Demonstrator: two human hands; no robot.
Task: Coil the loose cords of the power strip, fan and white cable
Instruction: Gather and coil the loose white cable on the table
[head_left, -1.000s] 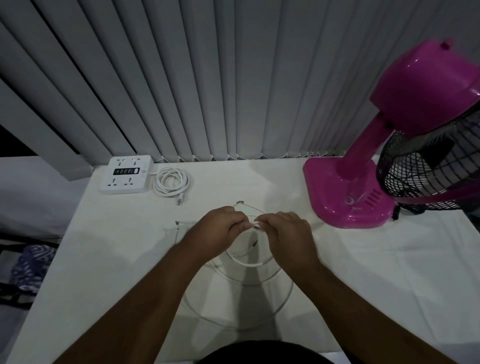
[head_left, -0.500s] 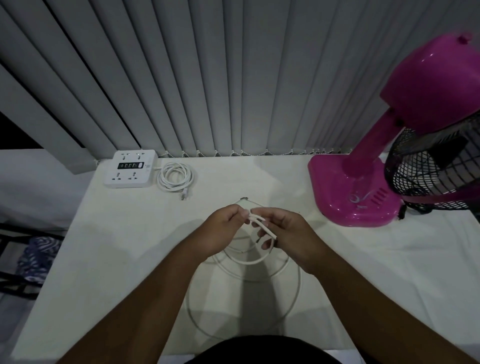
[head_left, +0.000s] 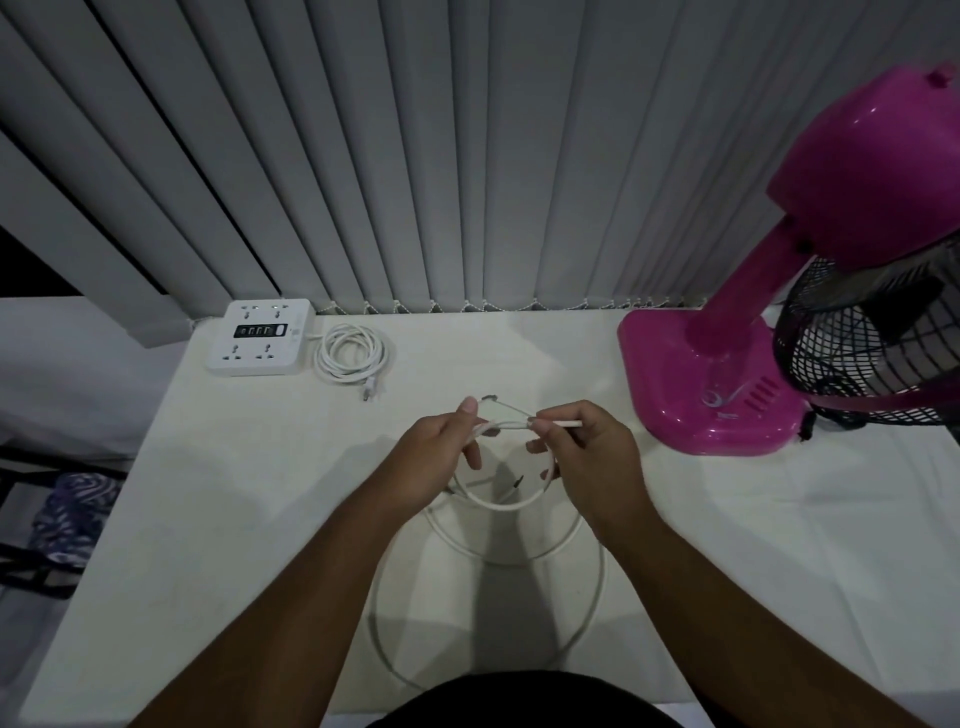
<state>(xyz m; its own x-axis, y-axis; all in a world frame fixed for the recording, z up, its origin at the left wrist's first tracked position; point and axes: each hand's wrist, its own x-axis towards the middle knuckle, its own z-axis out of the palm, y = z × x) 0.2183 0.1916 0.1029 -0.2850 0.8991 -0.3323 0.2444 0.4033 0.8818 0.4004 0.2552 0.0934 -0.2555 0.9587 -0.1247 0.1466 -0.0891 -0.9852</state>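
Note:
The white cable (head_left: 592, 603) lies in wide loops on the table in front of me. My left hand (head_left: 441, 447) and my right hand (head_left: 587, 452) both pinch it above the table centre, a short stretch held taut between them. A plug end sticks out past my left thumb. The white power strip (head_left: 260, 338) sits at the back left, its cord (head_left: 350, 353) in a tidy coil beside it. The pink fan (head_left: 727, 374) stands at the right; a dark cord shows near its base, partly hidden.
Grey vertical blinds (head_left: 415, 156) hang behind the white table (head_left: 208, 519). The table's left edge drops to a dark chair with patterned cloth (head_left: 67, 514). The fan's black grille (head_left: 872, 353) overhangs the right side.
My hands have drawn slightly apart, stretching a short piece of the white cable between them. The loop hanging under my hands has widened.

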